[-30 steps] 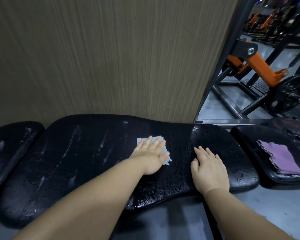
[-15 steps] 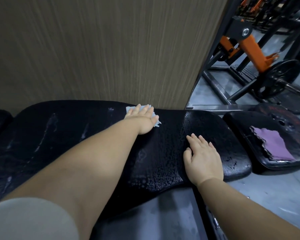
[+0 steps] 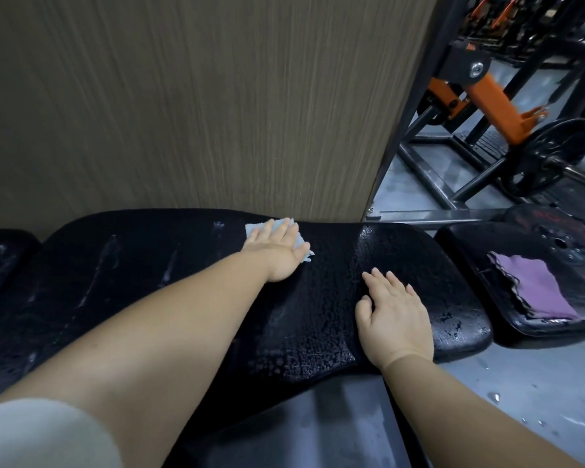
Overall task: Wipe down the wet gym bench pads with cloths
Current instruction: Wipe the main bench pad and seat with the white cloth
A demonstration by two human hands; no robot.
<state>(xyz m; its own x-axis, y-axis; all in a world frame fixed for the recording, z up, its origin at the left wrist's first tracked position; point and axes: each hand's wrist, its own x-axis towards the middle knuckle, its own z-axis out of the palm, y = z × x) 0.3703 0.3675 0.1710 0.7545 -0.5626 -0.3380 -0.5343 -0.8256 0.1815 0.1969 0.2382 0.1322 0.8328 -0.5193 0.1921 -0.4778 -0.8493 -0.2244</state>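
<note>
Here, a person wipes the long black bench pad (image 3: 132, 265). The left hand (image 3: 277, 249), fingers straight, presses a pale blue cloth (image 3: 254, 228) flat at the pad's far edge, just beside the wood-grain wall (image 3: 217, 96). The right hand (image 3: 394, 312) rests flat, fingers slightly spread, holding nothing, on the pad's right end, where water beads thickly. Wiping looks midway. The next stroke likely calls for drawing the cloth rightward over those droplets, so the bracing hand stands in its path. A purple cloth (image 3: 537, 288) lies on the neighbouring small pad (image 3: 466, 251); an orange gym frame (image 3: 497, 103) stands beyond.

No legible text, only blurred red marks on weight plate (image 3: 562, 231)
</note>
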